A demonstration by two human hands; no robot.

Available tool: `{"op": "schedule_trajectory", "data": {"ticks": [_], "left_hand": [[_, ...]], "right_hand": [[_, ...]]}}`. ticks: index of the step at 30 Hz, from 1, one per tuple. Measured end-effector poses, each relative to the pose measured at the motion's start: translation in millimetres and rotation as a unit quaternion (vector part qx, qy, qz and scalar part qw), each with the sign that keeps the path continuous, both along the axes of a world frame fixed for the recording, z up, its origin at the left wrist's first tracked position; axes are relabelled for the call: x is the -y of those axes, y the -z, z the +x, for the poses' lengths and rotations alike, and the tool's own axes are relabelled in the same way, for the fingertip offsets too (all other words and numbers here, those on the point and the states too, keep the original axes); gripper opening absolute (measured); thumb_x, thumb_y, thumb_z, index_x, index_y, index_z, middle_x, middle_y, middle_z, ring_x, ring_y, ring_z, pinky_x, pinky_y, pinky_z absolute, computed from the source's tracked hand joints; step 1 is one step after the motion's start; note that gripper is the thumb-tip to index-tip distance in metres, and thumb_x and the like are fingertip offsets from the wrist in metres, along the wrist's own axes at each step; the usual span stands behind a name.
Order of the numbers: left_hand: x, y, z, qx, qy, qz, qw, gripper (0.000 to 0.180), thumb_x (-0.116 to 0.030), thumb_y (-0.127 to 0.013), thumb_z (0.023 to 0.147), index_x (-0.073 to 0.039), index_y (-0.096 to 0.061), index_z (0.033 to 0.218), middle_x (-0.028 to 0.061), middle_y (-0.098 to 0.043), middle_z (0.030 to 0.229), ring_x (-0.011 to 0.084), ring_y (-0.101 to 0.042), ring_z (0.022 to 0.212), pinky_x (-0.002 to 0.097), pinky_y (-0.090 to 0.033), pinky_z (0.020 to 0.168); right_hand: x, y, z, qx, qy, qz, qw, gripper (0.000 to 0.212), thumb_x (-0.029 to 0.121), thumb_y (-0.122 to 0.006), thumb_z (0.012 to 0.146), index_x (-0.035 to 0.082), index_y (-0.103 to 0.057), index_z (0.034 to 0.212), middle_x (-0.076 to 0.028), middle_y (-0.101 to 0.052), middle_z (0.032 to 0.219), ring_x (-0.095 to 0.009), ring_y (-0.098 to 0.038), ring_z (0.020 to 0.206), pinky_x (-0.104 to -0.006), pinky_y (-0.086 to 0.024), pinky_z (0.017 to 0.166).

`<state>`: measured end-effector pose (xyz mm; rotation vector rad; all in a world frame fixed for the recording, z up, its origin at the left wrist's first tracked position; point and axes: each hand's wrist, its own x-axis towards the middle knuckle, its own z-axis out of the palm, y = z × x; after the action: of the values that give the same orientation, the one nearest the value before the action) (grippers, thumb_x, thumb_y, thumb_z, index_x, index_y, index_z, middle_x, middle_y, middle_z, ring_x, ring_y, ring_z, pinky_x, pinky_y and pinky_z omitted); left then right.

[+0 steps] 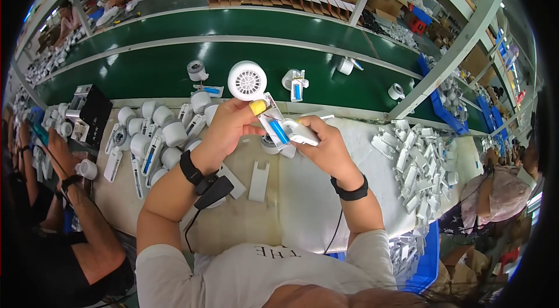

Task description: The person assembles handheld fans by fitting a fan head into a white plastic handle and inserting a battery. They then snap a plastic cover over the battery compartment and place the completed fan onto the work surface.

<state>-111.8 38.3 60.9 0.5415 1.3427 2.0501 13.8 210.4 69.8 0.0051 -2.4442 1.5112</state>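
My left hand (228,132) is closed around the handle of a white handheld fan (247,80), its round slotted head tilted up and away from me. A yellow cot (257,108) covers the thumb tip. The fan's handle is open and shows a blue battery cell (279,131) and thin wiring. In my right hand (327,148) is a white plastic handle cover (300,132), held close against the open handle; whether the two touch is hard to tell. Part of another white fan (269,145) shows beneath my hands. A loose white cover (258,181) lies nearer me on the table.
Unfinished fans (173,133) are heaped left, beside a black box-shaped device (93,114). A pile of white covers (414,168) lies right, above a blue bin (430,264). Beyond runs a green conveyor (169,69) carrying several fan parts. A co-worker's arm (87,215) is at left.
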Motion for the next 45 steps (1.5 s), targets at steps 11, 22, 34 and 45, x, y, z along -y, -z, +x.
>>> {"op": "schedule_trajectory", "data": {"ticks": [11,22,34,45], "left_hand": [[-4.5,20.2,6.3,0.047,0.109,0.004,0.993,0.03,-0.024,-0.057,0.085,-0.002,-0.055,0.105,0.0078,-0.062,0.096,0.0155,-0.063,0.077,0.0268,-0.054,0.063],[-5.9,44.7,7.1,0.163,-0.026,0.138,0.977,0.026,-0.02,-0.051,0.089,-0.006,-0.05,0.111,0.0059,-0.056,0.109,0.0173,-0.054,0.103,0.034,-0.045,0.088],[-20.7,48.4,39.0,0.097,-0.107,0.168,0.975,0.025,-0.012,-0.055,0.086,-0.002,-0.052,0.109,0.0065,-0.057,0.106,0.0163,-0.057,0.093,0.0301,-0.048,0.081],[-27.1,29.9,30.7,0.062,-0.125,0.207,0.968,0.026,-0.008,-0.057,0.084,-0.001,-0.051,0.108,0.0065,-0.057,0.103,0.0149,-0.056,0.093,0.0285,-0.046,0.082]], "right_hand": [[-4.4,17.6,-30.8,-0.213,-0.05,0.073,0.973,0.026,0.004,-0.071,0.07,0.006,-0.058,0.092,-0.001,-0.055,0.078,-0.01,-0.053,0.069,-0.0231,-0.043,0.061],[-19.6,34.2,-23.7,-0.107,0.083,-0.112,0.984,0.043,0.016,-0.07,0.073,0.004,-0.052,0.11,-0.006,-0.057,0.091,-0.018,-0.054,0.081,-0.0284,-0.046,0.069],[36.3,9.3,-11.9,-0.244,0.141,0.301,0.911,0.05,0.008,-0.074,0.059,0.005,-0.057,0.106,-0.012,-0.061,0.101,-0.03,-0.055,0.097,-0.0375,-0.043,0.082],[25.5,16.2,-8.8,-0.238,0.171,0.248,0.923,0.051,0.021,-0.07,0.071,0.0,-0.051,0.112,-0.015,-0.059,0.102,-0.028,-0.055,0.096,-0.0351,-0.043,0.081]]}}
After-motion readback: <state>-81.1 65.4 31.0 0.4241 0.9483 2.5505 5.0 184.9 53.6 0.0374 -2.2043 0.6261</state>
